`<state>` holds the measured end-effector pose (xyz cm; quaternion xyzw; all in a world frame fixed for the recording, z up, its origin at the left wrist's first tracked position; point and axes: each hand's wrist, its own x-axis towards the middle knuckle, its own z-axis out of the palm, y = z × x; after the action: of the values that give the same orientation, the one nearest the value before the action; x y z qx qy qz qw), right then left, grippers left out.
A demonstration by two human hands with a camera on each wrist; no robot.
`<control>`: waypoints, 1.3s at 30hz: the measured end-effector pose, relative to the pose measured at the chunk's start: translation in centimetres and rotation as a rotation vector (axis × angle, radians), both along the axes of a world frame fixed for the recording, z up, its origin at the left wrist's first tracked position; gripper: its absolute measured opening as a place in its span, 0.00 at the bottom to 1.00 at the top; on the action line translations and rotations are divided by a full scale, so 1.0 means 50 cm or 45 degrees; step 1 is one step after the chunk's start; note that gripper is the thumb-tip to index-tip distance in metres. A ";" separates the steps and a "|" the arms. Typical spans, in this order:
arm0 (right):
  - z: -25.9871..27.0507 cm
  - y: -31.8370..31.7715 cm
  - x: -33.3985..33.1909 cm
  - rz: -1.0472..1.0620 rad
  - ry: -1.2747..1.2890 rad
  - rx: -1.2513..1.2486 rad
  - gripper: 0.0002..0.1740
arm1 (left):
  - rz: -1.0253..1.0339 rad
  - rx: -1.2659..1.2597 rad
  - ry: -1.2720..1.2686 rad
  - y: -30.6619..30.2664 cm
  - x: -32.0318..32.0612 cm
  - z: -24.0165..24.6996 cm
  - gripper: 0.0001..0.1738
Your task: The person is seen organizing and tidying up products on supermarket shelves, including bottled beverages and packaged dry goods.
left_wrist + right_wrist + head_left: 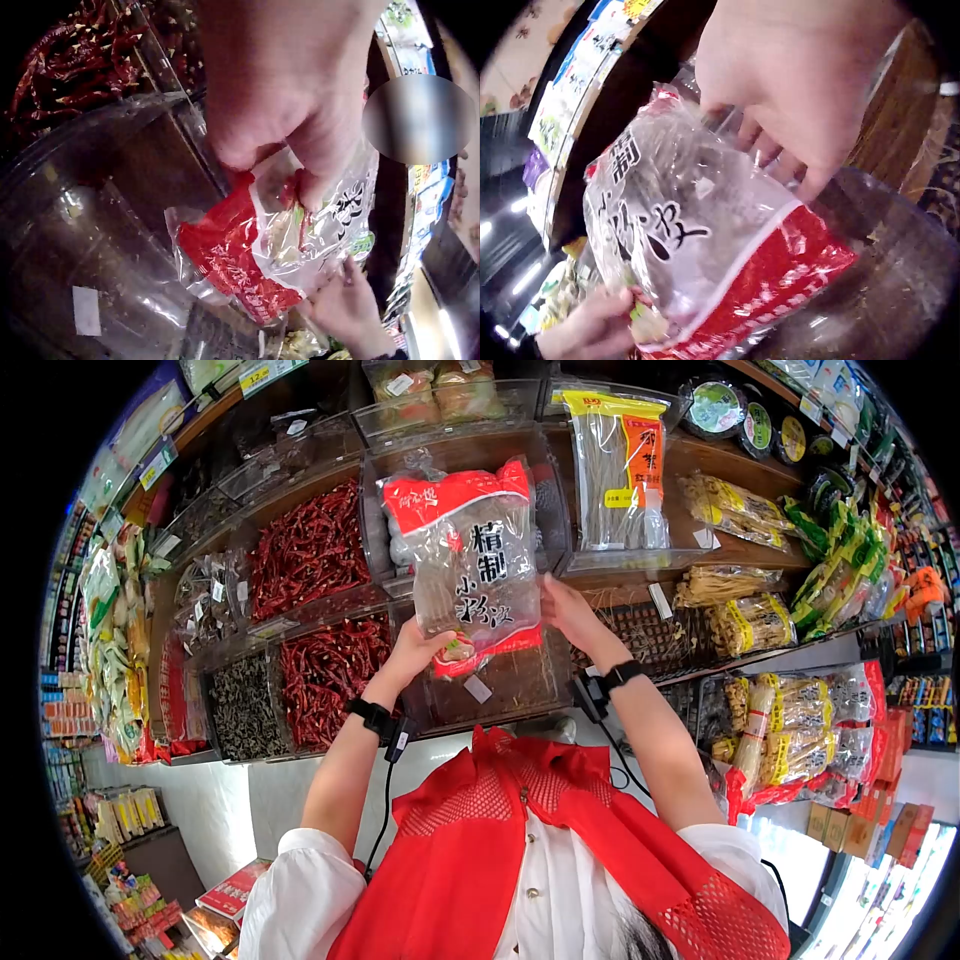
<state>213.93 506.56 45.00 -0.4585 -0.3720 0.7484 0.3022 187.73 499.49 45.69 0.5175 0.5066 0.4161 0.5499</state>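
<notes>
A clear plastic package (480, 560) with red ends and black lettering is held up in front of the shelf bins. My left hand (415, 650) grips its lower left edge, thumb on the front; in the left wrist view this hand (292, 97) pinches the film beside the red end (236, 259). My right hand (572, 612) holds the right edge. From the right wrist, the package (682, 210) shows its lettering, and the right hand's fingers (769, 146) curl behind its edge, partly hidden.
Bins of dried red chillies (310, 545) and dark dried goods (245, 710) lie left. A noodle packet (620, 470) stands at upper right, with bagged dried goods (750, 625) below. Beneath the package is a clear bin (500, 695) with a white tag. More packets (800, 730) hang lower right.
</notes>
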 end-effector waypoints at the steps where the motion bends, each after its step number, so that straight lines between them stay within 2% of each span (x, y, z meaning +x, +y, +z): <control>1: 0.007 0.010 -0.018 -0.126 0.172 0.053 0.18 | -0.002 0.000 0.001 0.002 0.001 -0.014 0.19; 2: 0.015 0.018 -0.036 -0.247 0.343 0.105 0.17 | 0.090 0.047 -0.020 0.002 0.016 -0.003 0.19; 4: -0.009 0.034 -0.061 -0.266 0.265 0.201 0.16 | 0.185 0.093 -0.039 0.006 0.036 0.023 0.19; 6: -0.024 0.036 -0.067 -0.284 0.187 0.296 0.15 | 0.386 0.021 -0.311 0.029 0.042 0.043 0.18; 8: -0.033 0.034 -0.064 -0.196 -0.080 0.488 0.11 | 0.405 0.031 -0.273 0.044 0.037 0.039 0.18; 9: -0.035 0.028 -0.063 -0.194 -0.079 0.486 0.11 | 0.422 0.043 -0.235 0.050 0.033 0.034 0.17; 11: -0.035 0.006 -0.061 -0.163 -0.379 0.685 0.08 | 0.487 0.122 -0.218 0.045 0.023 0.011 0.15; 13: -0.025 -0.016 -0.053 -0.223 -0.442 0.760 0.08 | 0.620 -0.109 -0.246 0.022 0.018 0.002 0.14; 15: -0.012 -0.042 -0.041 -0.287 -0.514 0.818 0.08 | 0.594 -0.076 -0.274 0.007 0.004 -0.014 0.12; 17: -0.008 -0.054 -0.033 -0.171 -0.721 0.958 0.08 | 0.576 -0.033 -0.299 -0.005 -0.011 -0.021 0.11; 18: -0.018 -0.058 -0.031 -0.168 -0.720 0.954 0.08 | 0.537 -0.006 -0.160 -0.011 -0.017 -0.021 0.12; 20: -0.055 -0.066 -0.027 -0.143 -0.688 0.748 0.09 | 0.470 -0.016 0.077 -0.016 -0.032 -0.040 0.12; 21: -0.072 -0.066 -0.024 -0.140 -0.688 0.744 0.09 | 0.472 -0.021 0.078 -0.011 -0.031 -0.051 0.12; 23: -0.106 -0.061 -0.020 -0.125 -0.568 0.451 0.11 | 0.398 0.146 0.393 0.005 -0.028 -0.071 0.12; 24: -0.123 -0.059 -0.022 -0.122 -0.567 0.447 0.11 | 0.430 0.219 0.383 0.014 -0.021 -0.076 0.13; 25: -0.139 -0.055 -0.024 -0.042 -0.663 0.542 0.15 | 0.431 0.216 0.384 0.021 -0.022 -0.079 0.13; 26: -0.147 -0.050 -0.028 0.037 -0.756 0.639 0.20 | 0.465 0.102 0.270 0.029 -0.023 -0.073 0.13; 27: -0.156 -0.045 -0.033 0.037 -0.755 0.638 0.20 | 0.498 -0.012 0.155 0.038 -0.025 -0.069 0.14; 28: -0.164 -0.040 -0.040 0.042 -0.713 0.595 0.26 | 0.477 0.197 0.230 0.049 -0.038 -0.095 0.16; 29: -0.154 -0.039 -0.051 0.047 -0.671 0.552 0.32 | 0.477 0.196 0.231 0.049 -0.037 -0.086 0.16; 30: -0.143 -0.038 -0.059 0.047 -0.670 0.551 0.32 | 0.460 0.128 0.249 0.049 -0.036 -0.078 0.16; 32: -0.118 -0.033 -0.074 -0.113 -0.839 0.625 0.37 | 0.444 0.060 0.269 0.052 -0.035 -0.077 0.16; 34: -0.187 0.004 -0.087 -0.220 -0.784 0.600 0.37 | 0.442 0.123 0.482 0.060 -0.038 -0.098 0.14; 35: -0.180 0.009 -0.097 -0.325 -0.730 0.575 0.37 | 0.442 0.122 0.484 0.059 -0.033 -0.091 0.14; 36: -0.172 0.012 -0.098 -0.325 -0.729 0.574 0.37 | 0.456 0.245 0.678 0.060 -0.026 -0.084 0.13; 37: -0.162 0.019 -0.096 -0.375 -0.584 0.386 0.35 | 0.469 0.369 0.872 0.061 -0.019 -0.078 0.11; 38: -0.153 0.021 -0.097 -0.418 -0.439 0.196 0.33 | 0.500 0.322 0.845 0.056 -0.008 -0.057 0.09; 39: -0.155 0.022 -0.096 -0.414 -0.437 0.192 0.33 | 0.501 0.317 0.848 0.051 -0.004 -0.047 0.09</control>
<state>209.13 507.66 37.24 -0.6091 -0.3939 0.5710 0.3844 187.54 502.05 43.34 0.5798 0.6921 0.3812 0.1987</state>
